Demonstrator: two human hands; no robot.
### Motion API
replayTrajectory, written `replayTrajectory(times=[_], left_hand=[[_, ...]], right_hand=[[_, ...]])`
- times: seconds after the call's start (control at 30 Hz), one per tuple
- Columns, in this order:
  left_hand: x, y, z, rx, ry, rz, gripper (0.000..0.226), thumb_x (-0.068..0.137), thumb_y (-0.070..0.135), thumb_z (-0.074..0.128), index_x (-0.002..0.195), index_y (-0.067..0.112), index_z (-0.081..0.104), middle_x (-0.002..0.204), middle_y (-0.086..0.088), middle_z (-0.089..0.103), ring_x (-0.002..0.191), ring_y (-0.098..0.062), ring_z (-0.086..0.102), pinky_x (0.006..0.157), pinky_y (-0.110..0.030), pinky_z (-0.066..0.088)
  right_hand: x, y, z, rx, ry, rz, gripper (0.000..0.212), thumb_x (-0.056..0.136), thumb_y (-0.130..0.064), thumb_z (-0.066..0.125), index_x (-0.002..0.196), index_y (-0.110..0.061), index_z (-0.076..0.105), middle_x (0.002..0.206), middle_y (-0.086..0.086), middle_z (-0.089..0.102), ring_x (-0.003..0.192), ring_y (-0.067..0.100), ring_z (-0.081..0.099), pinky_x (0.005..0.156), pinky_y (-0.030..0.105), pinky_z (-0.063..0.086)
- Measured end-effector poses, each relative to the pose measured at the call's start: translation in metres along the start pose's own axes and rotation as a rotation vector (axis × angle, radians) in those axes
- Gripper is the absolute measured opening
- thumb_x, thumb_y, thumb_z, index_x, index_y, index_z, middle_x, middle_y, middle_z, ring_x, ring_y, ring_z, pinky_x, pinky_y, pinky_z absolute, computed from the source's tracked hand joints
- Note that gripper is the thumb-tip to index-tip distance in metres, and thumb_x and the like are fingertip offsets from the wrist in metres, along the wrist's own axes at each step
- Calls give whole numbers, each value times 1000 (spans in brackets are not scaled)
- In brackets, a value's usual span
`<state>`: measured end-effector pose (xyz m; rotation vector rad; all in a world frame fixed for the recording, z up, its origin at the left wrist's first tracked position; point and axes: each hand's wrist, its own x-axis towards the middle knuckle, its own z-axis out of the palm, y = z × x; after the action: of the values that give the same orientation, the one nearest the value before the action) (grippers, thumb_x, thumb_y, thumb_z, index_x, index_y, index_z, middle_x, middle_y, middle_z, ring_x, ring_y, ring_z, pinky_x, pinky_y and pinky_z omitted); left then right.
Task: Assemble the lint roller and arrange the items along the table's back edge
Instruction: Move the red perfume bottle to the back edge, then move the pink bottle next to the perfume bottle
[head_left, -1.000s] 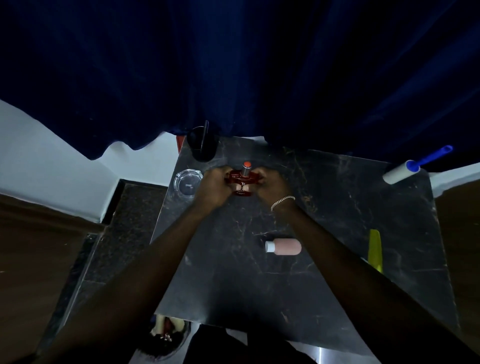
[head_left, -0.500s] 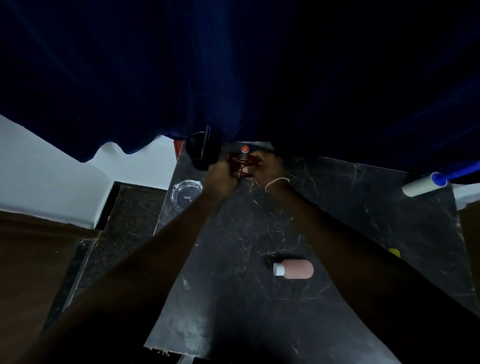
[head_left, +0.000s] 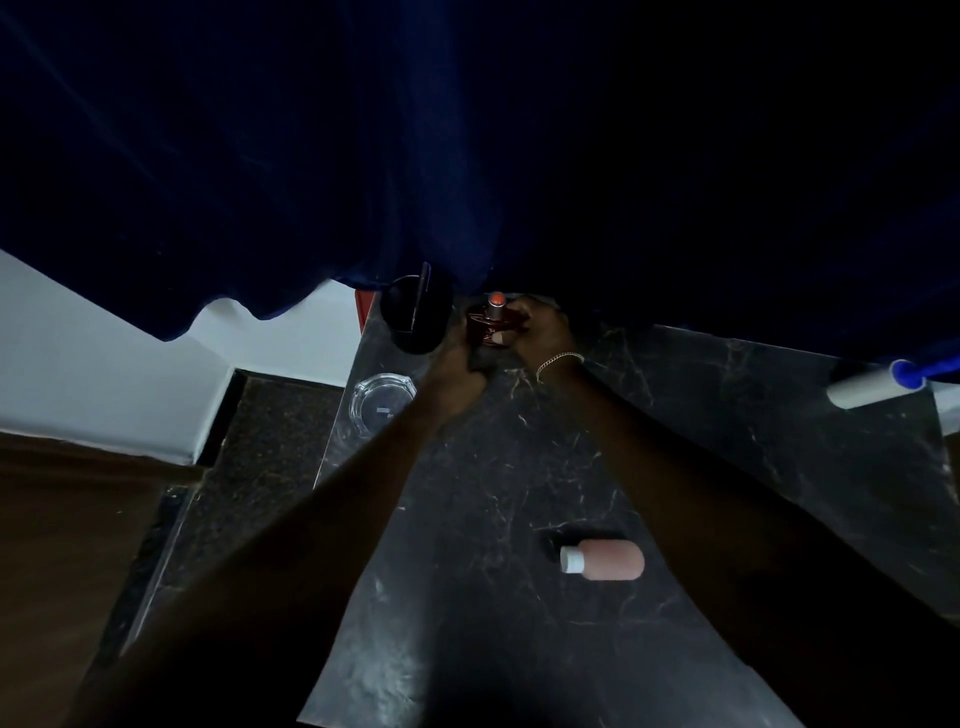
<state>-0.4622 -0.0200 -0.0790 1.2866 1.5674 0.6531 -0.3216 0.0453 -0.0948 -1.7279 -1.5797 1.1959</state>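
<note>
A small dark red bottle with an orange-red cap stands upright at the back edge of the black marble table, right under the blue curtain. My left hand and my right hand both grip it from either side. The lint roller, a white roll on a blue handle, lies at the far right back of the table, assembled as far as I can see. A pink bottle with a white cap lies on its side in the middle of the table.
A black cup holding a dark stick stands just left of the red bottle. A clear glass ashtray sits near the table's left edge. The dark blue curtain overhangs the back edge.
Both hands have carried the red bottle from the middle back of the table to the back edge beside the black cup. The view has shifted, and the yellow item is out of frame.
</note>
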Motion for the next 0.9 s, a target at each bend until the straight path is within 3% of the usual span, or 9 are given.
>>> replayTrajectory(times=[0.07,0.2,0.33,0.47,0.57,0.63,0.7,0.8,0.9], left_hand=[[-1,-2,1,0,-23,-8,86,90,-17,58,161,7,18,153,-16,46,138,-23,48,107,-20,38],[-2,-5,4,-50,-31,6,83,90,-13,65,159,9,24,138,-9,54,121,-18,57,86,0,44],[-13,-10,3,-53,-39,-19,86,88,-2,73,159,14,28,149,-7,53,136,-23,52,114,-31,42],[-40,-22,15,-32,14,-14,86,87,9,75,159,12,28,158,-9,44,146,-27,43,123,-41,34],[-74,-44,33,-133,-32,2,87,87,9,74,158,26,27,145,25,50,140,-9,47,121,-43,38],[-103,-54,47,-172,-43,-24,81,87,12,72,151,40,30,131,49,47,130,14,48,113,-26,43],[-131,-62,63,-226,-2,-65,78,88,8,74,150,36,35,143,35,51,129,12,52,98,-8,47],[-163,-66,89,-261,58,-208,68,90,0,73,150,12,44,148,-10,56,125,-20,63,83,-3,51],[-185,-58,111,-157,11,-287,60,92,7,73,147,12,50,142,-10,61,108,-11,65,88,-12,51]], right_hand=[[0,1,0,-19,-7,5,43,74,-1,80,115,-8,69,112,8,74,106,21,69,92,24,51],[-4,3,-2,-18,-29,-32,52,76,4,76,125,-11,64,123,8,69,115,23,65,101,30,51],[-18,8,-15,49,-22,-66,71,73,10,74,137,-13,54,139,9,56,126,24,58,107,40,50],[-55,20,-29,118,-21,41,77,79,4,76,147,-12,43,145,12,51,127,25,55,106,44,49],[-105,38,-42,64,-40,64,67,81,-3,77,142,-9,49,137,13,58,121,23,59,105,39,50],[-144,55,-54,-42,-55,92,61,84,-14,77,140,-12,53,137,10,59,125,23,57,104,36,49],[-182,73,-64,-167,-54,97,56,85,-22,76,136,-13,57,134,7,62,122,21,60,98,27,47],[-230,101,-77,-296,14,108,50,83,-23,77,129,-11,64,130,7,63,117,22,63,95,21,43],[-259,123,-83,-352,70,186,46,82,-21,77,125,-9,67,126,11,64,114,25,64,92,19,42]])
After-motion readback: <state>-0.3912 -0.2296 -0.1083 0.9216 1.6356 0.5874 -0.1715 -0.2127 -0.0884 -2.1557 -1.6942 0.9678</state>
